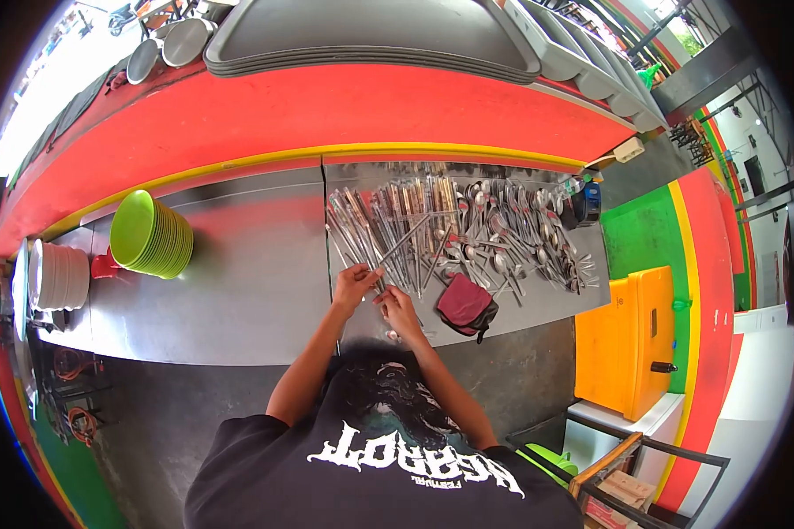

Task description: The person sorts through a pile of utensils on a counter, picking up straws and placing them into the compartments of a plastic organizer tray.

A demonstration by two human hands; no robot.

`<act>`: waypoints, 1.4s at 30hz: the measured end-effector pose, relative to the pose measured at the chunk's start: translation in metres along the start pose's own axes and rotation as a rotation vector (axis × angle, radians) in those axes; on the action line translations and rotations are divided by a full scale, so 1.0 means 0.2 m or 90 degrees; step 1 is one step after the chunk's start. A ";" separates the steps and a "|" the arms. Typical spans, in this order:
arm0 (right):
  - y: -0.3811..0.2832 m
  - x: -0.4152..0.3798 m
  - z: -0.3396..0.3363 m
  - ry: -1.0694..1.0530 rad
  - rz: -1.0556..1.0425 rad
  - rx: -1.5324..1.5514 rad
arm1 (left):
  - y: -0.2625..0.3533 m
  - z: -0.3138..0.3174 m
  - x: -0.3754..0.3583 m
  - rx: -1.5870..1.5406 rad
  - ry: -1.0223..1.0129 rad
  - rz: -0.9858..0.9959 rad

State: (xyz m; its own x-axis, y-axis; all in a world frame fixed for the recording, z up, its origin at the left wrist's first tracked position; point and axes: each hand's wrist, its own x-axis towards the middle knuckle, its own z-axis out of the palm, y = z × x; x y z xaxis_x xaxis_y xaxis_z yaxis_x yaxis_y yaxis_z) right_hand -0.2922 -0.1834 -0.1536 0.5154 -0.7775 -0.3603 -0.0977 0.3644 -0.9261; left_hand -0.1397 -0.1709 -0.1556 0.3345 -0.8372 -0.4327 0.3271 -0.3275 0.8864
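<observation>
Both hands are close together over the front edge of the metal table (238,309). My left hand (358,286) has its fingers closed around thin metal utensils, which look like chopsticks. Just right of it and slightly lower, my right hand (397,310) is closed at the lower ends of the same sticks. Beyond the hands lie many long thin sticks (397,220), some silver and some in wrappers. To their right spreads a pile of spoons and forks (512,229). A dark red pouch (466,304) rests at the table edge, right of my right hand.
Stacked green bowls (154,238) and white bowls (59,275) stand on the left. Dark trays (370,40) and a grey divided holder (582,62) top the red ledge (326,110). A blue-black object (587,203) is at the table's right end, near a yellow cabinet (622,344).
</observation>
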 end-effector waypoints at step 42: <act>-0.27 -0.27 -0.31 0.239 -0.052 0.284 | 0.31 0.60 -0.21 0.171 -0.213 0.226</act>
State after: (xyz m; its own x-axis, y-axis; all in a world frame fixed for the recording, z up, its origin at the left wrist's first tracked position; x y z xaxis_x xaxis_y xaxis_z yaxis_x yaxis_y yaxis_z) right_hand -0.3682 -0.1929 -0.0918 0.1616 -0.9106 -0.3802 0.3394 0.4131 -0.8451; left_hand -0.2399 -0.2093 -0.0629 0.0697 -0.9956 -0.0632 -0.0059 -0.0638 0.9979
